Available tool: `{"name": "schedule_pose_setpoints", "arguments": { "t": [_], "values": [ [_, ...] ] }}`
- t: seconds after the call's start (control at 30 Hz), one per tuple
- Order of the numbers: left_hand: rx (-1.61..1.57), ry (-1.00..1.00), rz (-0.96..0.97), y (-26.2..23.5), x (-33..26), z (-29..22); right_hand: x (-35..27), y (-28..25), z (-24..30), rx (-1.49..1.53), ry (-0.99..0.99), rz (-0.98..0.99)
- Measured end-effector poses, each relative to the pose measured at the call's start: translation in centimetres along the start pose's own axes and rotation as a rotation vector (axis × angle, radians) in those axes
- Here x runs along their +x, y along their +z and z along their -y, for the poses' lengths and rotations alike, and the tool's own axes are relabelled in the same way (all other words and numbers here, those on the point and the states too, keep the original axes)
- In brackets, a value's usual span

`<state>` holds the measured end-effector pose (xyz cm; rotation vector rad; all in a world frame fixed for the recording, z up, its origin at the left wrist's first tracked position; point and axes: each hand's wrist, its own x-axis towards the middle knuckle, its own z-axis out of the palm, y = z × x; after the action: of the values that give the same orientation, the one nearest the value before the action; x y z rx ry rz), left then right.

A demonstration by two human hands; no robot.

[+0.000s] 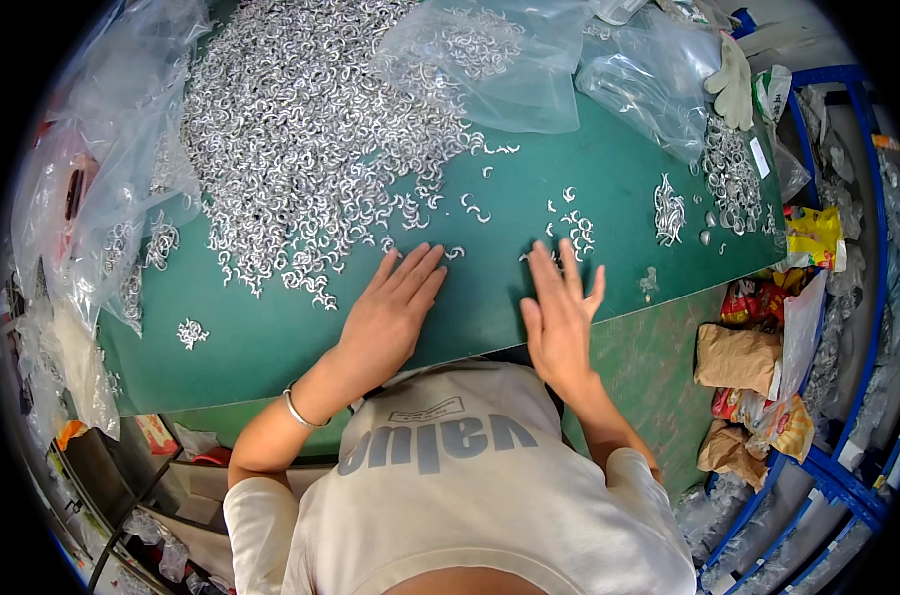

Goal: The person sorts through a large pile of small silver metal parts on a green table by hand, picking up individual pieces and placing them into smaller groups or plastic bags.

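My left hand (388,312) lies palm down near the front edge of the green table (450,327), its fingers stretched out and nothing held. The fingertips are close to the lower fringe of a large heap of small silvery crescent-shaped metal pieces (301,139). Over to the right, my right hand (561,322) is also palm down, with fingers spread and the thumb apart. Just beyond its fingertips lies a small loose group of crescents (579,233). A few single crescents (477,210) are scattered between the heap and that group.
Clear plastic bags (489,79) rest partly over the heap, and more plastic (122,149) hangs at the left. A small cluster of crescents (192,333) sits front left. At the right are other metal pieces (732,178), a pale glove (730,84) and blue shelving (871,248) with packages.
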<state>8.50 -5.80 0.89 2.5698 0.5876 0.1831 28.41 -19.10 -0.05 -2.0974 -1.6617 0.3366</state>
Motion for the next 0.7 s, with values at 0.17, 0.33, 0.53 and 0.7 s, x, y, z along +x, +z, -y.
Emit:
{"name": "schedule_pose_setpoints", "arguments": {
  "t": [0.17, 0.33, 0.53, 0.7],
  "values": [
    [-0.008, 0.004, -0.006, 0.1, -0.1, -0.1, 1.5, 0.2, -1.2, -0.108, 0.025, -0.037],
    [-0.029, -0.013, -0.016, 0.0, -0.1, 0.0, 0.2, 0.4, 0.3, -0.031, 0.005, 0.03],
    [-0.049, -0.015, -0.011, 0.2, -0.2, 0.1, -1.3, 0.9, 0.5, -0.086, 0.0, 0.101],
    [-0.056, -0.014, -0.018, 0.0, -0.3, -0.1, -0.7, 0.5, 0.3, -0.1, 0.067, 0.016]
  ]
}}
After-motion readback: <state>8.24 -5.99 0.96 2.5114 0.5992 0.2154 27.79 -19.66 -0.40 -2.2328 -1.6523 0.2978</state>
